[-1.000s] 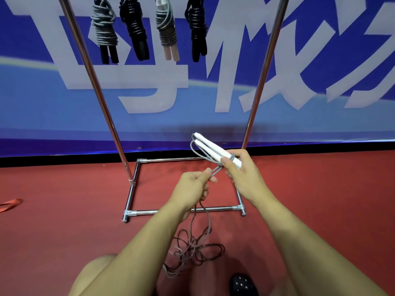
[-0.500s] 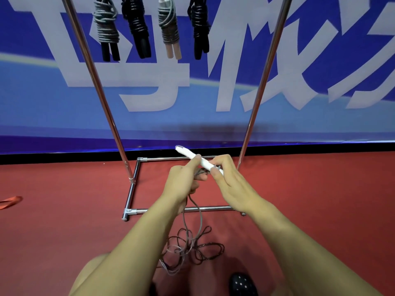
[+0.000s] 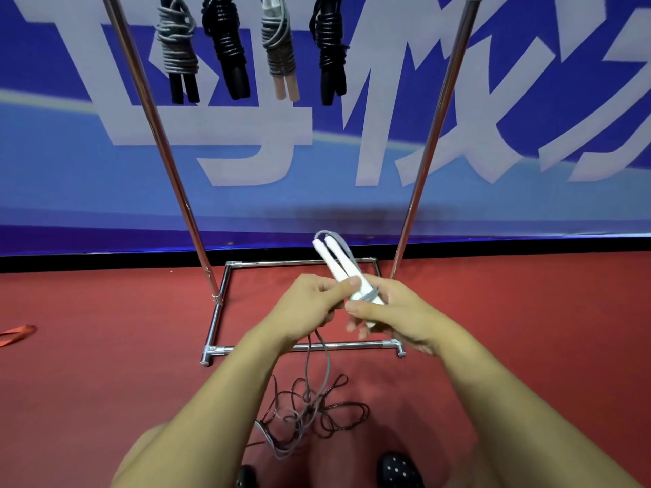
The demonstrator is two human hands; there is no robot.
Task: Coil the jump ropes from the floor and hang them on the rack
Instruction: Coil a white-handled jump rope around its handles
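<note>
we note white twin-handled jump rope (image 3: 340,267) with handles side by side, tilted up-left, grey cord trailing to floor tangle, four coiled ropes (image 3: 225,44) hanging on chrome rack (image 3: 165,146)

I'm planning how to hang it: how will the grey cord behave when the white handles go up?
Likely floppy: the cord hangs slack from the hands into a tangle on the floor. It may snag as it rises. Probably light, since thin.

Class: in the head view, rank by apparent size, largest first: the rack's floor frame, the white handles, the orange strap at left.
1. rack's floor frame
2. white handles, partly hidden by the hands
3. orange strap, cut off by the picture edge, so its place is uncertain
</note>
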